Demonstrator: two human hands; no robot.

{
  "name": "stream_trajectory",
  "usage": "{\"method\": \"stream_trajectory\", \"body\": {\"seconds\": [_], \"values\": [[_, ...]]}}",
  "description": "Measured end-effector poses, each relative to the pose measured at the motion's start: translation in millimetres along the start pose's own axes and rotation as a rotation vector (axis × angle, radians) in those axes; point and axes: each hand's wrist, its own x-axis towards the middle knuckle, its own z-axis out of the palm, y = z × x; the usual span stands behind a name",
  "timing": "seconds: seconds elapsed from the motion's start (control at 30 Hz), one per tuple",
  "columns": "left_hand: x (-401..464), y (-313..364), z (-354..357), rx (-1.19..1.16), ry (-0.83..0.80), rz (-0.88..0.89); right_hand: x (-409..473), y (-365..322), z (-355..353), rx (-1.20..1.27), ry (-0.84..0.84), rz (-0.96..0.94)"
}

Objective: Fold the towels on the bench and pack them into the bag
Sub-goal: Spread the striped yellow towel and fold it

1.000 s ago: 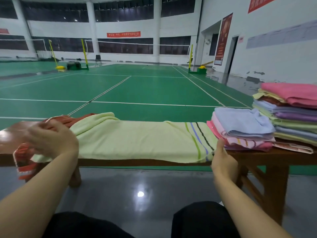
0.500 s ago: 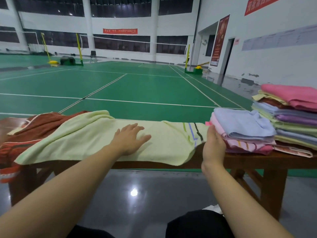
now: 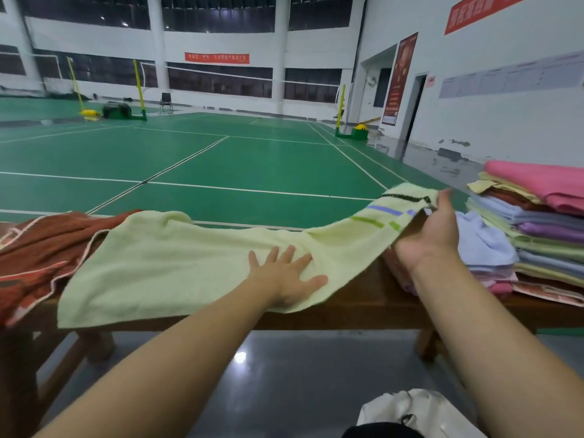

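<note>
A pale yellow-green towel (image 3: 177, 263) with blue, green and black stripes lies lengthwise on the wooden bench (image 3: 363, 308). My left hand (image 3: 284, 273) presses flat on the towel's middle, fingers spread. My right hand (image 3: 429, 229) grips the striped end and holds it lifted off the bench, above a small stack of folded towels (image 3: 483, 245). A rust-red towel (image 3: 44, 245) lies crumpled at the bench's left end, partly under the yellow-green one. A white bag (image 3: 417, 412) sits on the floor at the bottom right.
A tall pile of folded towels (image 3: 543, 216) topped by a pink one stands at the bench's right end. Behind the bench stretches a green badminton court with net posts. The floor in front of the bench is glossy grey.
My right hand took hold of the striped end and raised it up and to the right. My left hand slid from the left end to the towel's middle and stays pressed there.
</note>
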Motion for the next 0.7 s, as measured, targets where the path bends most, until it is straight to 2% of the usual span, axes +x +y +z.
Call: {"method": "stream_trajectory", "body": {"seconds": [0.23, 0.3, 0.37, 0.5, 0.7], "values": [[32.4, 88.8, 10.4, -0.042, -0.007, 0.128, 3.6, -42.6, 31.3, -0.175, -0.093, -0.115], [34.5, 98.5, 9.5, -0.091, -0.005, 0.132, 4.3, -39.2, 34.3, -0.231, -0.124, -0.112], [33.2, 93.7, 2.5, -0.203, 0.077, 0.105, 6.1, -29.1, 38.8, -0.269, -0.152, -0.11], [26.2, 32.9, -20.9, -0.541, 0.415, -0.007, 2.4, 14.6, 58.7, -0.384, -0.224, -0.074], [-9.9, -95.8, -48.2, -0.643, 0.57, -0.229, -46.9, 112.8, 112.6, -0.552, -0.442, 0.018]]}}
